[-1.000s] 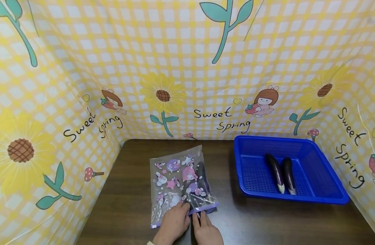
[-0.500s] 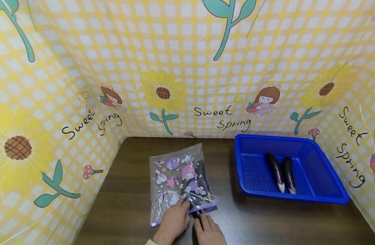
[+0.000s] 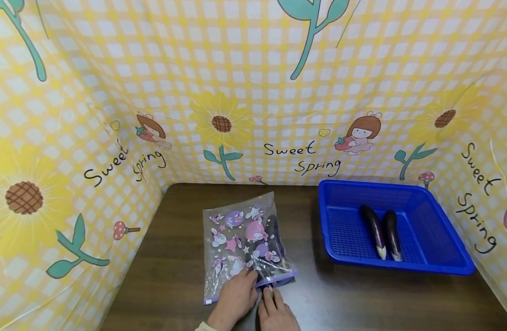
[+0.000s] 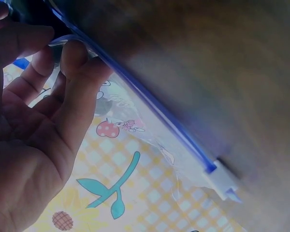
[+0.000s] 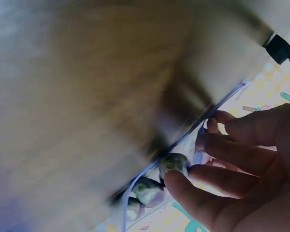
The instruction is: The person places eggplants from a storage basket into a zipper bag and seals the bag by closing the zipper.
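Observation:
A clear zip bag point(image 3: 215, 273) printed with cartoon figures lies on the table, its purple zip edge toward me. Dark eggplants point(image 3: 272, 225) show through its right side. My left hand point(image 3: 233, 296) pinches the edge of the bag's mouth, and in the left wrist view its thumb and fingers meet there. My right hand point(image 3: 276, 312) is at the mouth with fingers extended. In the right wrist view a right fingertip presses the green stem end of an eggplant point(image 5: 178, 161); two more stem ends point(image 5: 148, 191) sit beside it inside the opening.
A blue perforated basket point(image 3: 440, 230) stands at the right of the brown table point(image 3: 170, 257), with two eggplants point(image 3: 373, 232) lying in it. A yellow checked cloth point(image 3: 253, 69) walls the back and sides. The white zip slider point(image 4: 224, 181) is at the bag's left end.
Half a second ago more of an eggplant stuck out of the mouth under my right hand; it is now farther in. My left hand keeps its grip on the bag.

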`<state>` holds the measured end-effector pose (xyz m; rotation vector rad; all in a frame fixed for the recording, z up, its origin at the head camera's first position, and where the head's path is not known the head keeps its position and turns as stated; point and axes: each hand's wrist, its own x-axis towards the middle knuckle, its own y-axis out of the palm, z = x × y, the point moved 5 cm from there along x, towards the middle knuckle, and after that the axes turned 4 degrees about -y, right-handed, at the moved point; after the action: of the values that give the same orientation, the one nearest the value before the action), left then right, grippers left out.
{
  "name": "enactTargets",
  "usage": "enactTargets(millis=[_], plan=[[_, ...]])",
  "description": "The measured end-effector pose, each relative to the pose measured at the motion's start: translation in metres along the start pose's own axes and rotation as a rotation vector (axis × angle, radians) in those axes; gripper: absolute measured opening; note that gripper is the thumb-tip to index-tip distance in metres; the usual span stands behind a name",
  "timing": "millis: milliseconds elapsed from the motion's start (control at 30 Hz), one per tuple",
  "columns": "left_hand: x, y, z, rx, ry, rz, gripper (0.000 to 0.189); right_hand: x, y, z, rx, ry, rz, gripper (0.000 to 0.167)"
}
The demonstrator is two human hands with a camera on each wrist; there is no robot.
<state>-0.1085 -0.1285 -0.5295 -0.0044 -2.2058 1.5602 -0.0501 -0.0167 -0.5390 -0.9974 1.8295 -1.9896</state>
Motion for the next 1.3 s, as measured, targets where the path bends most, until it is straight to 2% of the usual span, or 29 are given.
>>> enactTargets(millis=[233, 433, 667, 767, 833, 933, 967, 1033, 1100, 1200, 1267, 1300], plan=[[0.001, -0.002, 0.0, -0.006, 0.0, 0.039, 0.02, 0.005, 0.006, 0.004, -0.039, 0.018, 0.0, 0.036], [0.002, -0.001, 0.001, -0.021, 0.005, 0.072, 0.021, 0.011, 0.01, 0.0, -0.019, 0.104, 0.136, 0.041], [0.002, -0.003, 0.001, -0.002, 0.013, 0.058, 0.022, 0.013, 0.015, -0.002, -0.019, 0.139, 0.153, 0.055], [0.002, -0.002, 0.001, -0.007, 0.007, 0.07, 0.022, 0.012, 0.015, -0.006, 0.042, 0.149, 0.237, 0.063], [0.003, -0.001, 0.001, -0.01, 0.0, 0.08, 0.022, 0.011, 0.012, -0.011, 0.115, 0.159, 0.338, 0.065], [0.005, -0.002, -0.001, 0.008, 0.0, 0.071, 0.022, 0.01, -0.003, -0.025, 0.239, 0.137, 0.452, 0.059], [0.006, -0.002, -0.002, 0.022, 0.002, 0.061, 0.022, 0.01, -0.012, -0.031, 0.287, 0.112, 0.453, 0.054], [0.006, -0.002, -0.004, 0.062, 0.002, 0.035, 0.023, 0.013, -0.037, -0.05, 0.425, 0.068, 0.405, 0.041], [0.006, -0.002, -0.006, 0.098, -0.008, 0.019, 0.025, 0.018, -0.069, -0.075, 0.525, 0.039, 0.286, 0.03], [0.005, 0.002, -0.01, 0.152, -0.038, 0.014, 0.038, 0.03, -0.114, -0.123, 0.605, 0.093, 0.128, 0.027], [0.004, 0.004, -0.013, 0.185, -0.054, 0.008, 0.051, 0.037, -0.134, -0.16, 0.566, 0.172, 0.076, 0.03], [0.004, 0.005, -0.014, 0.202, -0.06, -0.003, 0.057, 0.04, -0.14, -0.178, 0.54, 0.216, 0.079, 0.032]])
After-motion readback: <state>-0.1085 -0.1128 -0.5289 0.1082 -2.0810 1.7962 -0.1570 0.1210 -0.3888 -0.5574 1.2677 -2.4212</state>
